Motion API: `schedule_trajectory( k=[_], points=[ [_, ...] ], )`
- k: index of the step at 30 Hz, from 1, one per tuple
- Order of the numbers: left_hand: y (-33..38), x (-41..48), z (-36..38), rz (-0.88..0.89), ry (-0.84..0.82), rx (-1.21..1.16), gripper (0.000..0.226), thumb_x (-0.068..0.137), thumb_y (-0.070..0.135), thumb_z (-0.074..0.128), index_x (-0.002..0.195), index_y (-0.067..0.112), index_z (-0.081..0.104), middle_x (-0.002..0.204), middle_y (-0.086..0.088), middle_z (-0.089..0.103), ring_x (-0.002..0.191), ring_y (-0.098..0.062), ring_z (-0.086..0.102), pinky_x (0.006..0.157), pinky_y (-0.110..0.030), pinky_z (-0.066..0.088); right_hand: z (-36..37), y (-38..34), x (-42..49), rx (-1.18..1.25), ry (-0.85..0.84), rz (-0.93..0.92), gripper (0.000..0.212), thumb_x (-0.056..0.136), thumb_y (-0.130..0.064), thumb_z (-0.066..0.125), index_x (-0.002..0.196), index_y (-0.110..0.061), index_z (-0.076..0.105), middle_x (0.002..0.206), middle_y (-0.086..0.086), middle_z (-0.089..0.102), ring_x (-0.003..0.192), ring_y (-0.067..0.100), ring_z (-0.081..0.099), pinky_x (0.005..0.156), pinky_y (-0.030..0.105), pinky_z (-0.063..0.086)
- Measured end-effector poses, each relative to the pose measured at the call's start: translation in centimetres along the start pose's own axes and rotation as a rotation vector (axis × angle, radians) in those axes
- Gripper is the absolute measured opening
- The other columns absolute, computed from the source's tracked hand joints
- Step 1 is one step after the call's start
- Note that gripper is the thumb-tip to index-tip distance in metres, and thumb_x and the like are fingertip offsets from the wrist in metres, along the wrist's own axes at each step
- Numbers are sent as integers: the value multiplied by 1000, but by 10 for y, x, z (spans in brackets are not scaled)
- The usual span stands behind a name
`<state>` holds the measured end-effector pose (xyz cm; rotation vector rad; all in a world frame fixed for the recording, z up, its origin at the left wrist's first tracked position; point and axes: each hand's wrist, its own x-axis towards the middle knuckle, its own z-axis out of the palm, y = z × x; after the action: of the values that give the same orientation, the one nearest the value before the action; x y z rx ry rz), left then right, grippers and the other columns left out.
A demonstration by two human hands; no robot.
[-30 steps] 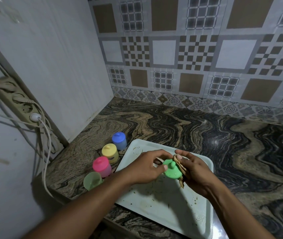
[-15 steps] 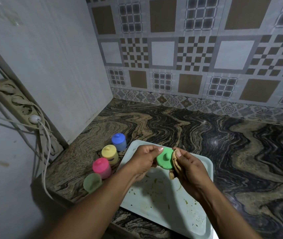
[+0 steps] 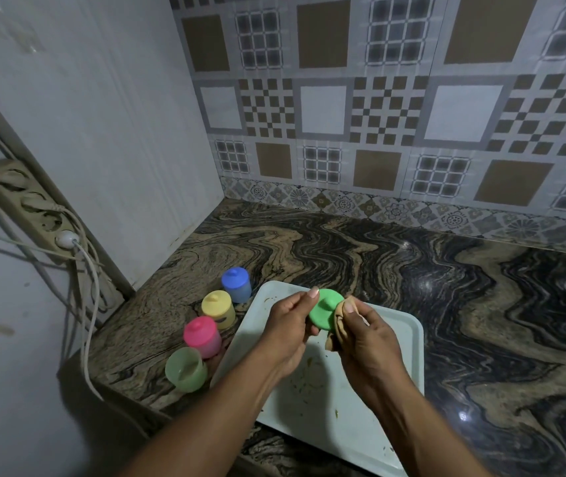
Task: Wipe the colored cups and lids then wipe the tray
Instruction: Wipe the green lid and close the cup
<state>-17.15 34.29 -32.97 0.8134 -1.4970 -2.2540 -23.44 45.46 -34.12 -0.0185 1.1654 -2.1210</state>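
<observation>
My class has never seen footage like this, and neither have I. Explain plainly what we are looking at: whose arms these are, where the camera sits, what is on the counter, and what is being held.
There is no machine here. These are a person's two bare arms, filmed by one wide-angle camera worn on the head, looking forward and down. The left hand grips a green lid. The right hand holds a brownish cloth at the lid's edge. Beneath them a pale tray, marked with crumbs and smears, lies on a marbled counter. Left of the tray stands a row of small cups: a blue cup, a yellow cup and a pink cup, each with its lid on, and a green cup with no lid.
</observation>
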Motion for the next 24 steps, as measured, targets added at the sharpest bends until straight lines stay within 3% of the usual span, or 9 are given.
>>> schedule_trajectory(
  k=[4,7,10,12,14,18,20,22,24],
  points=[
    [10,-7,-13,-275,-177,101,25,98,35,59,100,13,72,83,-3,68,67,-9,57,49,-19,41,-9,-25,5,-213,-153,122,26,86,-14,64,108,0,65,78,15,68,56,20,60,43,24,43],
    [20,0,-20,-236,-269,194,25,97,31,61,107,10,71,87,-4,69,70,-9,58,50,-17,37,-11,-38,13,-289,-266,179,36,81,-17,67,111,2,67,92,23,69,72,29,62,61,31,46],
    [11,10,-6,-16,-92,69,22,95,30,65,100,9,71,81,-3,63,69,-9,50,51,-17,34,5,-14,11,-108,-67,16,30,87,-17,67,114,-2,64,93,19,69,75,26,61,64,35,44],
    [0,11,7,14,59,-17,21,97,29,64,93,10,71,76,-3,63,67,-12,48,53,-21,34,13,5,6,-35,91,-65,21,96,-11,62,116,-5,62,91,14,67,69,21,58,56,33,42],
    [-4,8,10,-35,88,-34,23,98,29,61,89,11,72,71,-2,62,64,-12,47,51,-21,33,8,7,8,-56,123,-69,20,97,-10,61,116,-5,62,89,14,67,66,20,56,52,31,41],
    [22,1,-12,-291,-199,191,24,99,36,57,96,16,71,75,1,65,61,-9,49,48,-18,32,-14,-35,20,-282,-201,136,40,80,-19,75,112,3,67,91,22,67,77,28,57,63,33,41],
    [30,3,-13,-259,-226,224,22,100,29,57,103,11,69,78,-1,65,63,-8,51,46,-17,33,-17,-44,23,-311,-298,190,36,78,-19,75,108,0,70,97,25,67,81,31,58,68,36,43],
    [27,8,-5,-110,-130,157,19,101,24,57,99,9,68,74,1,63,63,-7,50,45,-14,34,-9,-32,21,-184,-201,116,34,79,-20,76,107,-2,70,97,23,69,84,31,59,71,36,44],
    [17,10,10,15,25,57,19,100,23,58,87,13,67,69,3,62,62,-9,50,48,-16,37,2,-7,16,-122,2,-55,22,90,-18,70,110,-7,67,92,17,69,76,26,59,60,33,46]
  ],
)
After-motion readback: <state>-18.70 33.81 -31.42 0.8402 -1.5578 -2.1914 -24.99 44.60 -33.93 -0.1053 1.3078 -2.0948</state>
